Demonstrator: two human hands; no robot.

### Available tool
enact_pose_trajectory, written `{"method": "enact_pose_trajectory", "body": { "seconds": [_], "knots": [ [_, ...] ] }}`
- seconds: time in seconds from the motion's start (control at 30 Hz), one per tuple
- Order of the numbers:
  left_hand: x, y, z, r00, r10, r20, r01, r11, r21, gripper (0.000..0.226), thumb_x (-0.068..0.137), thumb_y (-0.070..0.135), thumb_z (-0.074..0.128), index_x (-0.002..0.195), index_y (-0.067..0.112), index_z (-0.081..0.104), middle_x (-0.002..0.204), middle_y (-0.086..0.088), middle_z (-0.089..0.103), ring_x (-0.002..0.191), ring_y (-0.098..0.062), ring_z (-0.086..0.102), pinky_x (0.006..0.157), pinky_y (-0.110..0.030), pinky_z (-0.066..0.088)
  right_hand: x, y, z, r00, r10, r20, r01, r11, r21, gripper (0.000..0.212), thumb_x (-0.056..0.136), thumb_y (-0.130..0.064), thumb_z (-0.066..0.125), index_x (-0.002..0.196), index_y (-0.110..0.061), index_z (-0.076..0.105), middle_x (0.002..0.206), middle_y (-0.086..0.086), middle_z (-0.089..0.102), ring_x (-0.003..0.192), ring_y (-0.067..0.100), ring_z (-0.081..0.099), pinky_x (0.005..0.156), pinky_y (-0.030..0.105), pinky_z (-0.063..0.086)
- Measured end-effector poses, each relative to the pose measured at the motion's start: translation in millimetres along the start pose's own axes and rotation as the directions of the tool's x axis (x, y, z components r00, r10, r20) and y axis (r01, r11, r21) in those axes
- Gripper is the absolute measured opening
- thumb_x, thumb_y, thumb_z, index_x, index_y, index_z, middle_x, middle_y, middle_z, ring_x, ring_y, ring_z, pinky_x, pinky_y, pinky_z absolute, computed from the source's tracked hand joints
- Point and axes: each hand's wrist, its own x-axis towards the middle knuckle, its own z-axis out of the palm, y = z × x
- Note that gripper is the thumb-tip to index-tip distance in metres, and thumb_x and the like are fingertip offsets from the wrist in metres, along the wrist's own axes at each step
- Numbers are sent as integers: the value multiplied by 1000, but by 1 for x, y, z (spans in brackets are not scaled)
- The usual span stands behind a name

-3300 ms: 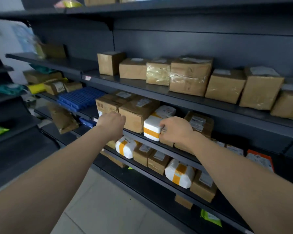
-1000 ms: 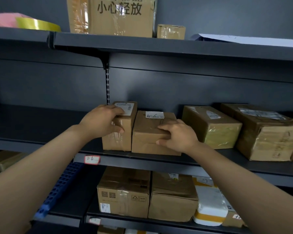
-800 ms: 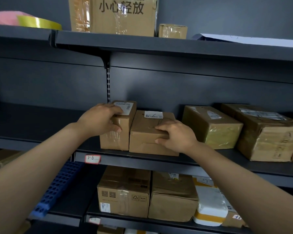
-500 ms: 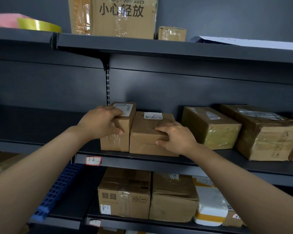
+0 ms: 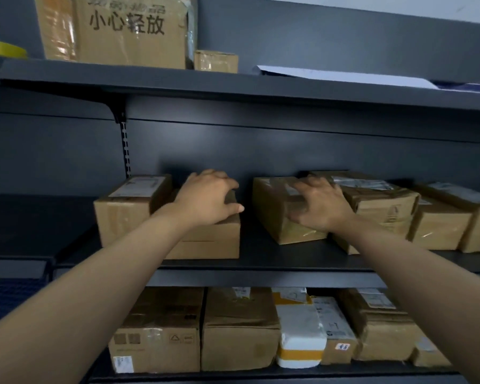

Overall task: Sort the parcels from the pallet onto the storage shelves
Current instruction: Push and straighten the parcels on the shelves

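The plain box (image 5: 214, 245) is sitting on the middle shelf (image 5: 261, 261) under the left hand (image 5: 205, 198), whose fingers are curling over the box's far top edge with the thumb sticking out to the right. The taped box (image 5: 272, 206) is lying under the right hand (image 5: 322, 206), which is spreading its fingers flat across the top while the thumb is pressing the near face. A bare strip of shelf is showing between the two hands.

The step looks like tidying parcels already shelved, not carrying. The pallet is not showing. The next move probably calls for sliding one box sideways to close the gap, keeping it flat on the shelf, or for letting go and fetching another parcel.

A tall box (image 5: 122, 214) is touching the plain box just left of the left hand. More wrapped boxes (image 5: 385, 209) are crowding in right of the right hand. Below the hands, a lower shelf is holding cartons (image 5: 239, 328) and a white parcel (image 5: 299, 336). Above them, the top shelf (image 5: 233, 84) is carrying a big printed carton (image 5: 130, 31) and a white sheet (image 5: 344, 77). A dark grey back panel (image 5: 261, 151) is closing off the rack behind.
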Motion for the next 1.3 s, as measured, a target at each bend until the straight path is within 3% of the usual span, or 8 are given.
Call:
{"method": "enact_pose_trajectory", "body": {
  "seconds": [0.13, 0.27, 0.37, 0.47, 0.7, 0.87, 1.3],
  "knots": [
    [38, 65, 20, 998, 20, 53, -21, 1000, 19, 60, 91, 53, 55, 142, 24, 45, 143, -1, 46, 131, -23, 41, 107, -44, 35, -2, 73, -13, 995, 90, 35, -87, 993, -83, 83, 80, -54, 65, 150, -27, 30, 154, 5, 32, 141, 28, 25, 116, 46, 20],
    [76, 114, 41, 991, -7, 132, 0, 999, 47, 63, 91, 51, 55, 145, 23, 40, 144, -6, 44, 128, -26, 43, 102, -40, 38, -6, 132, -19, 978, 114, 175, -87, 984, -155, 104, 72, -72, 64, 153, -27, 18, 157, 6, 27, 144, 30, 22, 114, 49, 17],
    [95, 131, 56, 984, -64, 168, 53, 996, 69, 68, 92, 49, 56, 150, 26, 29, 152, -5, 37, 133, -27, 41, 105, -41, 38, -5, 162, -15, 972, 63, 227, -27, 987, -158, 108, 67, -73, 68, 152, -29, 18, 157, 4, 30, 143, 29, 24, 113, 50, 18],
    [101, 133, 67, 970, -116, 214, 97, 990, 99, 69, 92, 45, 57, 151, 28, 25, 148, -6, 43, 129, -27, 45, 101, -42, 42, -7, 176, -9, 977, -31, 210, 48, 996, -78, 104, 70, -61, 74, 153, -34, 18, 158, 0, 29, 145, 26, 23, 116, 52, 17],
    [83, 121, 56, 965, -95, 244, 82, 995, 62, 71, 89, 41, 64, 150, 28, 30, 147, -4, 45, 130, -26, 45, 103, -42, 40, -13, 169, -6, 983, -153, 103, 157, 987, -27, 102, 66, -64, 76, 151, -38, 27, 156, -5, 33, 142, 25, 27, 114, 47, 23],
    [61, 110, 41, 964, -58, 258, 58, 998, 8, 71, 87, 36, 69, 148, 30, 34, 142, -3, 51, 123, -25, 50, 98, -36, 43, -21, 149, -8, 986, -140, 86, 144, 989, -42, 101, 66, -66, 74, 151, -38, 28, 154, -4, 35, 142, 26, 26, 116, 48, 20],
    [28, 82, 30, 971, -27, 239, 44, 997, -65, 72, 83, 34, 73, 146, 32, 38, 136, -3, 54, 119, -23, 50, 96, -37, 44, -37, 111, -13, 991, -106, 85, 109, 994, -32, 100, 67, -65, 74, 151, -37, 28, 154, -3, 36, 141, 26, 27, 113, 47, 22]
  ]
}}
